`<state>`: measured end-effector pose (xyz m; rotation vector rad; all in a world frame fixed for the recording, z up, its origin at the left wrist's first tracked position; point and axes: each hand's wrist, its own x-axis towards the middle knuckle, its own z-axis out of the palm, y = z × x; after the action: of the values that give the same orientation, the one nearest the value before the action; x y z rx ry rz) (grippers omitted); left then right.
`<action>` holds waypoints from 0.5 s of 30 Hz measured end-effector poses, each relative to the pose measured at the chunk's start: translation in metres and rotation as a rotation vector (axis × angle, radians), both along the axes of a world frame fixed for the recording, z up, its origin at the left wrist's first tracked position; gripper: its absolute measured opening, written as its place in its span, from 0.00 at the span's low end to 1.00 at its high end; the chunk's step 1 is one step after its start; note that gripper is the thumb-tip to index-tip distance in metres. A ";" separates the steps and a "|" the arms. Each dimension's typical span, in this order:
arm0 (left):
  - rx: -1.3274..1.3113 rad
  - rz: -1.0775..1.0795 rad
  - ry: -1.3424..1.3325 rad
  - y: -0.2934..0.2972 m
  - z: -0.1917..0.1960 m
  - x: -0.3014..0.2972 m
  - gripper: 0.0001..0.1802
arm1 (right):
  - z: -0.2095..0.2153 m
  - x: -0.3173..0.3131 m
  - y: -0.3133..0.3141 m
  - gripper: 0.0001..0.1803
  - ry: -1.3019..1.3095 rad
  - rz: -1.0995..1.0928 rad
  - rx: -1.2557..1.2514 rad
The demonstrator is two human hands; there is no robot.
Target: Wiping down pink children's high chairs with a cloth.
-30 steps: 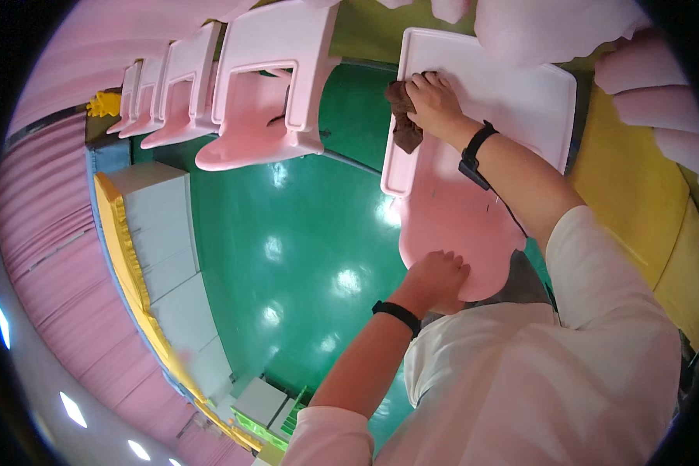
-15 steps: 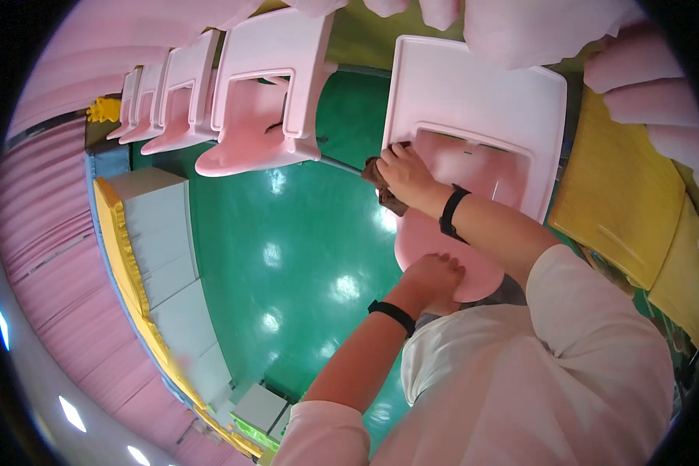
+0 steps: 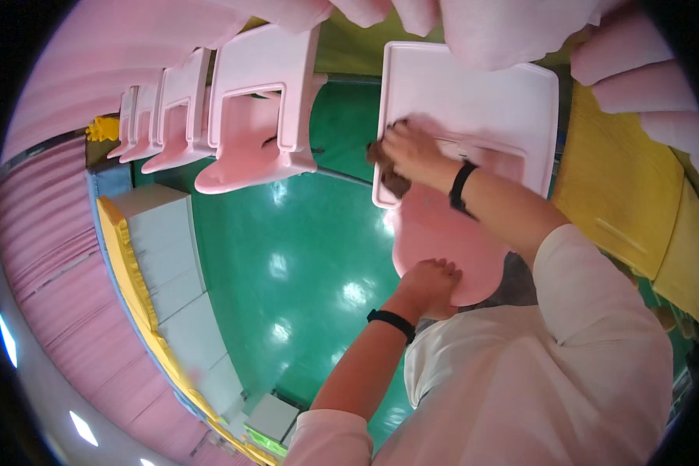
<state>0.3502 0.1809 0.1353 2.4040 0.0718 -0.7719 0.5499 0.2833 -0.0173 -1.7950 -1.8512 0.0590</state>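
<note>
Here, at the far left, pink curtains [image 3: 46,256] hang along the wall, with a row of white boxes edged in yellow [image 3: 163,272] just inside them on the shiny green floor [image 3: 287,256]. Further along stands a row of pink chairs [image 3: 241,116], set side by side with their backs toward the camera.

Near the middle, the left hand [image 3: 431,283] is curled closed over the front edge of the seat of another pink chair [image 3: 474,140], gripping it; a black band sits on that wrist. Above it, the right hand [image 3: 415,151] presses a dark brown cloth [image 3: 388,167] against the left edge of this chair's backrest, fingers folded around the cloth. That wrist also wears a black band. The chair is right in front of the person, touching both hands.

To the right lies a yellow mat [image 3: 629,186], with pink padded shapes [image 3: 645,85] above it.
</note>
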 end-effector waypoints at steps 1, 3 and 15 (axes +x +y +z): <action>-0.002 0.003 -0.031 -0.001 0.001 0.001 0.32 | -0.009 0.026 0.006 0.16 0.045 -0.027 0.034; -0.003 0.010 -0.007 0.003 0.005 0.001 0.31 | -0.002 0.060 0.015 0.23 0.028 -0.099 0.002; -0.019 0.009 0.026 0.001 -0.002 -0.007 0.34 | 0.021 -0.046 0.006 0.19 0.089 -0.194 -0.088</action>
<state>0.3430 0.1822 0.1333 2.3746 0.0853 -0.7967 0.5042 0.2889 0.0034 -1.9910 -1.6287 0.1473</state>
